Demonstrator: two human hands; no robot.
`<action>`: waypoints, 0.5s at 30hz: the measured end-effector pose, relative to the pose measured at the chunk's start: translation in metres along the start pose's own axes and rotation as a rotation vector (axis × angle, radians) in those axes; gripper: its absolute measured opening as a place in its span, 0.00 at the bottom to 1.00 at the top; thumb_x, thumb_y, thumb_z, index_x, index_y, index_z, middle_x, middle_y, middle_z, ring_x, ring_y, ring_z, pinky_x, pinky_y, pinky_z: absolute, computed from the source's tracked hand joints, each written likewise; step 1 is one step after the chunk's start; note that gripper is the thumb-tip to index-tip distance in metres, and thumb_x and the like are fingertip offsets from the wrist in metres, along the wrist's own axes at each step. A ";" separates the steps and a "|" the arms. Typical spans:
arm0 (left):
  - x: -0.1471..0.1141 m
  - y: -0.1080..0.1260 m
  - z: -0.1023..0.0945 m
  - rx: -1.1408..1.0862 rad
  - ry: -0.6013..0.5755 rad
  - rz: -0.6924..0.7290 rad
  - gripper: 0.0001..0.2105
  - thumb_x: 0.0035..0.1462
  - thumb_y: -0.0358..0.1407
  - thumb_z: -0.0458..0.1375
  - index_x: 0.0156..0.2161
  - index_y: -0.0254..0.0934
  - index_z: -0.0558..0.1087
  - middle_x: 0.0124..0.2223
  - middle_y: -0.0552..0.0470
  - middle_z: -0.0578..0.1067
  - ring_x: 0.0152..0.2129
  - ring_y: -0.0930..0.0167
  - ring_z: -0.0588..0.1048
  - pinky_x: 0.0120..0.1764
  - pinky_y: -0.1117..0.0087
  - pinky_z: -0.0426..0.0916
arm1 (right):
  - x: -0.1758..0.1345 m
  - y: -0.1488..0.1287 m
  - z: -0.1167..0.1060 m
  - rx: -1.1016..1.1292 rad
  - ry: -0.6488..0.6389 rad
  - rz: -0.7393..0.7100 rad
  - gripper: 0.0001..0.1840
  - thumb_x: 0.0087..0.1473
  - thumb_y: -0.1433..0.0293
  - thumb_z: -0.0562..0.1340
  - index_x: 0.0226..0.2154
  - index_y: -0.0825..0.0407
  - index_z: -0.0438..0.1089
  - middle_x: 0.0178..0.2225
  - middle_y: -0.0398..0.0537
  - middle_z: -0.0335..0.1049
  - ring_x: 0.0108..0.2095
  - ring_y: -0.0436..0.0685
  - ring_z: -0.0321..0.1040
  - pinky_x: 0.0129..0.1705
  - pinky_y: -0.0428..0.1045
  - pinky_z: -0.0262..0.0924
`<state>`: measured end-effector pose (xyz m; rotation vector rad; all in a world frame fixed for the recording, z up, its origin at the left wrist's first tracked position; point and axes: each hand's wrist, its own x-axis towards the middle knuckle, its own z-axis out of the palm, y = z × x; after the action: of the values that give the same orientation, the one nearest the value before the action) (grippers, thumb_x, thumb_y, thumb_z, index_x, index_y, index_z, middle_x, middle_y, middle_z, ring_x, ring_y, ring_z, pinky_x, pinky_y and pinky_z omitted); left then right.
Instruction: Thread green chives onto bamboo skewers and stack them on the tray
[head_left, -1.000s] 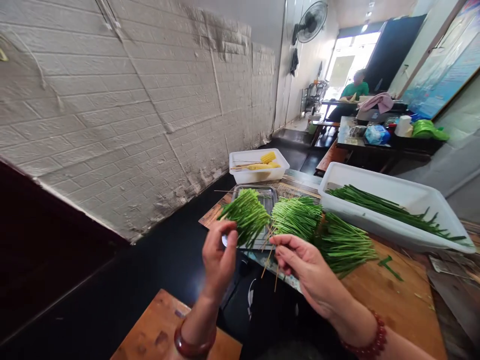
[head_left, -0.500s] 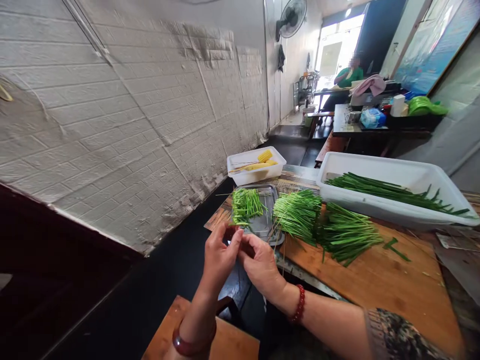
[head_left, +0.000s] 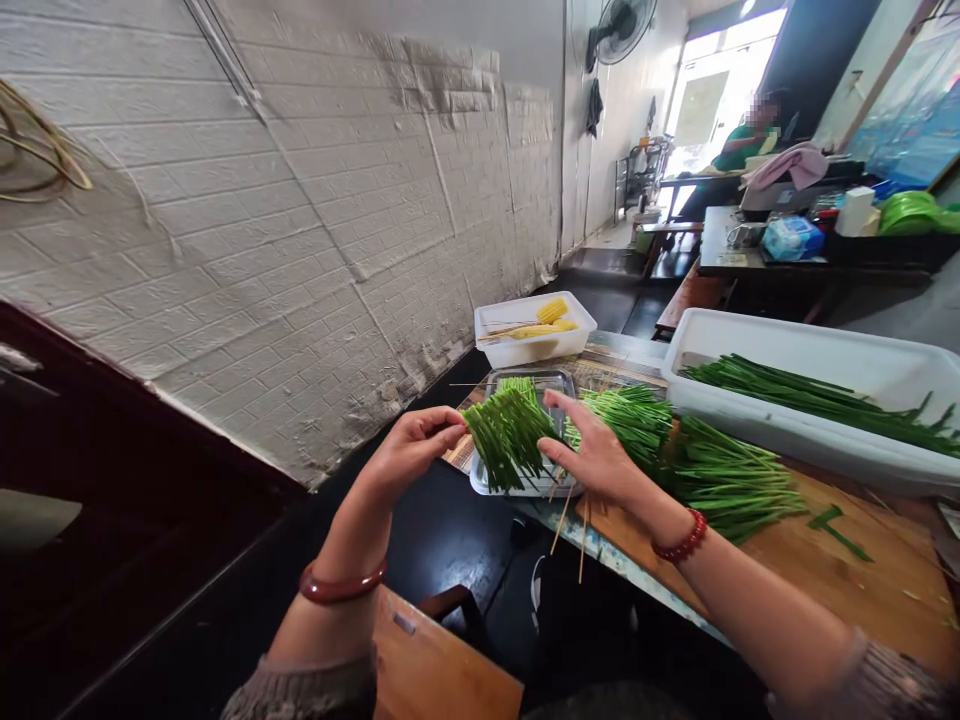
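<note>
My left hand (head_left: 409,450) is closed in a pinch at the left end of a skewer of cut garlic chives (head_left: 506,435). The chives hang side by side from it above a clear plastic tray (head_left: 484,482); the stick itself is mostly hidden. My right hand (head_left: 600,455), empty, has its thumb and fingers apart just right of the hanging chives. Behind and beside it lie a pile of paler cut stems (head_left: 630,415) and a darker pile of cut chives (head_left: 739,480) on a wooden cutting board (head_left: 795,590). Bare bamboo skewers (head_left: 561,520) stick out over the table's near edge.
A white tub with corn (head_left: 536,345) stands at the back. To the right, a long white tub (head_left: 705,385) contains uncut chives. A wooden stool (head_left: 442,670) is below my hands. A person in green (head_left: 742,145) sits far back, beyond a cluttered table (head_left: 724,240).
My hands have moved apart, the left to the left and the right to the right. The skewered chives are now raised in my left hand. The view has turned left.
</note>
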<state>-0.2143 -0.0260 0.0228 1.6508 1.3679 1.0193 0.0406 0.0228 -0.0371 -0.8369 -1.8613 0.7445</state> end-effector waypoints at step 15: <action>0.144 -0.117 -0.003 0.329 -0.033 -0.079 0.17 0.50 0.46 0.56 0.27 0.32 0.75 0.19 0.56 0.68 0.18 0.75 0.63 0.24 0.75 0.58 | 0.014 0.060 0.073 0.543 0.033 0.566 0.23 0.51 0.66 0.60 0.51 0.50 0.68 0.44 0.49 0.76 0.43 0.58 0.72 0.46 0.55 0.68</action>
<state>-0.2465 0.1339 -0.0661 1.8223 1.6308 0.7470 -0.0168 0.0583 -0.1051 -1.0040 -1.2827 1.4934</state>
